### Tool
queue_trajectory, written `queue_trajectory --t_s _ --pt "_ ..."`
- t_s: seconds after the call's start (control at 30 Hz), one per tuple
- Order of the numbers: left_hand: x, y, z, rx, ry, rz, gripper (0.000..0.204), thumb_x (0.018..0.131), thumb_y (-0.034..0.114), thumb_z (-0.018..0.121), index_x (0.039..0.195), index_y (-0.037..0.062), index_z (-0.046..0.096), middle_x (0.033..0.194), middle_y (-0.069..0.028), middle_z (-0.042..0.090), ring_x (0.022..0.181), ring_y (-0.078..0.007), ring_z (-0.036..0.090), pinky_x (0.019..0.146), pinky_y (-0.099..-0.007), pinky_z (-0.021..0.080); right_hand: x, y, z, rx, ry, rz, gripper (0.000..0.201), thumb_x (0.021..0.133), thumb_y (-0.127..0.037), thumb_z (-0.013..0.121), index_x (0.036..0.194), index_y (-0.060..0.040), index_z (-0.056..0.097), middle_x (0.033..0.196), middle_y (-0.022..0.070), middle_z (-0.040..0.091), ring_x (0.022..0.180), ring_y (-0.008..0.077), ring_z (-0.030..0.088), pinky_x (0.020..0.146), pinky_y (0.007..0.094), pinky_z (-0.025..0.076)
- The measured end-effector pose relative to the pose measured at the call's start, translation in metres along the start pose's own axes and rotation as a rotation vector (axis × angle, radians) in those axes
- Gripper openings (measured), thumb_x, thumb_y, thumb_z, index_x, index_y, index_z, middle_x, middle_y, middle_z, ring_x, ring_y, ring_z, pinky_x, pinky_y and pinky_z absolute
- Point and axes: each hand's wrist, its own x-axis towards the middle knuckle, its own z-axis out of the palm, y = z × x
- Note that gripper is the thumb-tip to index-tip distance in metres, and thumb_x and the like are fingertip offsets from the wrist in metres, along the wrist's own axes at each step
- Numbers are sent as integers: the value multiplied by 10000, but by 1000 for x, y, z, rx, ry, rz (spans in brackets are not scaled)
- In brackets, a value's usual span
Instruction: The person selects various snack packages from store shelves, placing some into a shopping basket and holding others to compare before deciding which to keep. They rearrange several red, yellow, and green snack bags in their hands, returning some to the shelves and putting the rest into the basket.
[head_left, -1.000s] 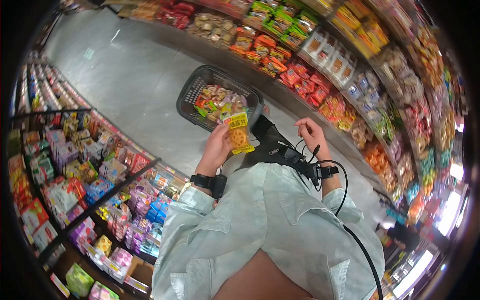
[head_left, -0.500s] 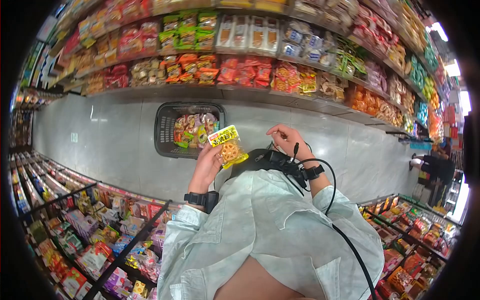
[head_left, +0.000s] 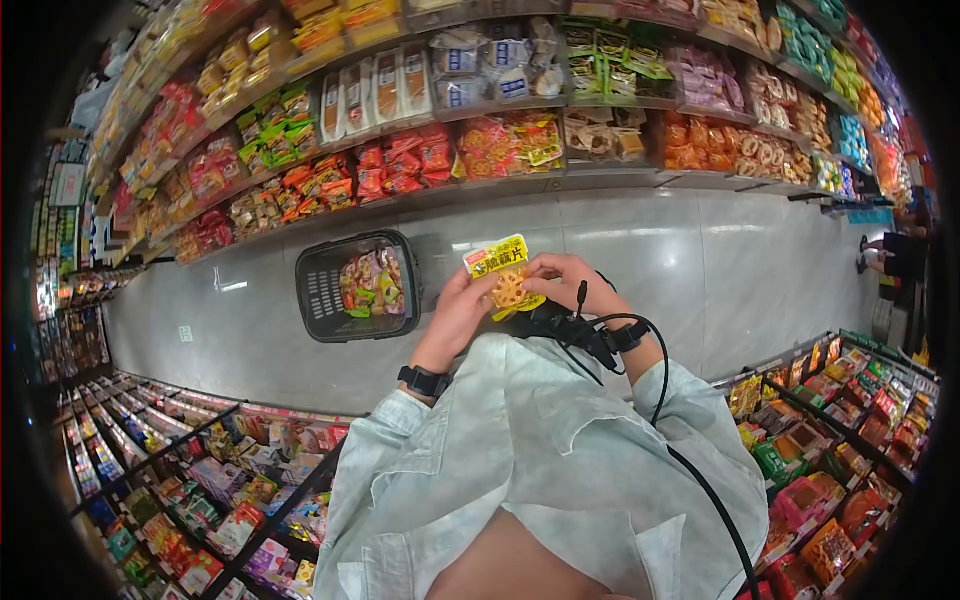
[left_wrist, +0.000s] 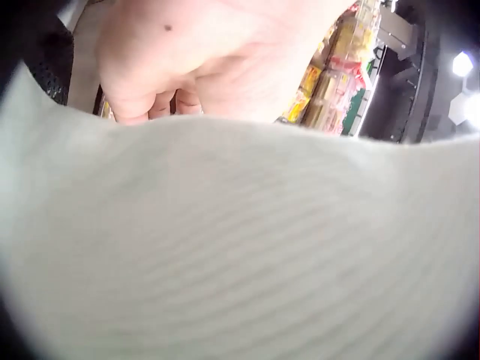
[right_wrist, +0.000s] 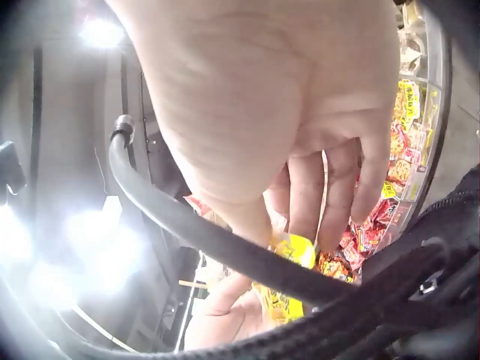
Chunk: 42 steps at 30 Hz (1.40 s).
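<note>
Both hands hold a yellow snack packet [head_left: 506,280] just right of the basket [head_left: 320,290] on the floor. The left hand [head_left: 462,305] grips the packet's left edge with curled fingers; the right hand [head_left: 565,280] pinches its right edge. Beyond the basket, shelves [head_left: 420,150] carry snacks.

Head camera: mounted high, fisheye, looking steeply down the person's front to the aisle floor, at moderate distance. Left wrist camera: very close, facing along the left hand [left_wrist: 202,52], largely blocked by a pale sleeve [left_wrist: 240,247]. Right wrist camera: very close beneath the right hand [right_wrist: 277,112]. Head and right wrist views share the yellow snack packet [head_left: 503,278] [right_wrist: 289,281].
</note>
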Motion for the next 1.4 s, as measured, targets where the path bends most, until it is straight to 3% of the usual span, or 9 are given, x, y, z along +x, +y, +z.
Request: queue_trajectory --t_s 0.13,0.23,0.43,0.57,0.7,0.8,1.07,1.23,1.4 --pt "21 -6 22 220 57 -118 398 1003 115 586 1358 -30 479 1298 -126 600 1171 -214 619 972 -355 535 -11 16 -24 65 109 26 165 953 -128 685 1033 13 654 906 27 695 854 85 632 785 253 514" --pt "36 -6 29 423 -151 -120 434 992 144 618 1369 -19 477 1295 -113 604 1155 -204 627 935 -338 555 -13 20 -36 157 169 32 144 961 -109 666 1032 15 648 904 18 681 856 81 631 787 250 517" --pt "101 5 39 483 -218 -194 379 997 117 603 1354 31 506 1272 -78 631 1122 -178 643 885 -321 573 -4 36 -66 258 322 53 214 970 -74 625 1167 8 624 972 56 712 897 99 658 829 248 523" --pt "180 6 15 334 -60 -287 294 991 135 615 1269 57 558 1200 -71 660 1054 -168 652 811 -300 569 -9 57 -101 78 605 53 276 986 -84 600 1249 -2 601 1008 98 727 947 154 687 852 293 548" --pt "274 -6 -45 -70 -35 -381 273 972 138 620 1229 63 572 1220 -84 624 1124 -216 594 886 -403 561 -41 85 -133 146 916 93 260 1013 -137 580 1235 -5 611 991 104 727 942 174 692 851 301 558" --pt "337 -10 -75 -230 260 -498 247 975 131 610 1213 79 573 1208 -90 618 1086 -229 600 871 -405 566 -71 106 -137 203 1149 244 248 1026 -176 542 1185 -16 645 998 122 735 863 152 682 778 274 547" --pt "445 2 -96 -246 176 -422 270 981 104 597 1241 128 527 1213 -70 584 1125 -257 580 939 -409 552 -149 165 -76 325 1563 502 267 1007 -184 522 1198 -34 635 924 79 723 789 119 648 677 242 498" --pt "454 23 -91 3 137 -458 280 974 75 597 1233 145 518 1239 -81 573 1231 -254 543 1072 -388 467 -182 215 -67 438 1722 304 237 1028 -148 494 1186 -19 614 910 45 689 779 133 644 688 254 517" --pt "419 39 -100 151 88 -459 459 980 90 585 1412 29 444 1314 -139 573 1219 -258 570 1044 -364 481 -173 232 -95 475 1822 482 174 994 -167 543 1108 -52 605 946 47 663 742 148 619 610 261 501"
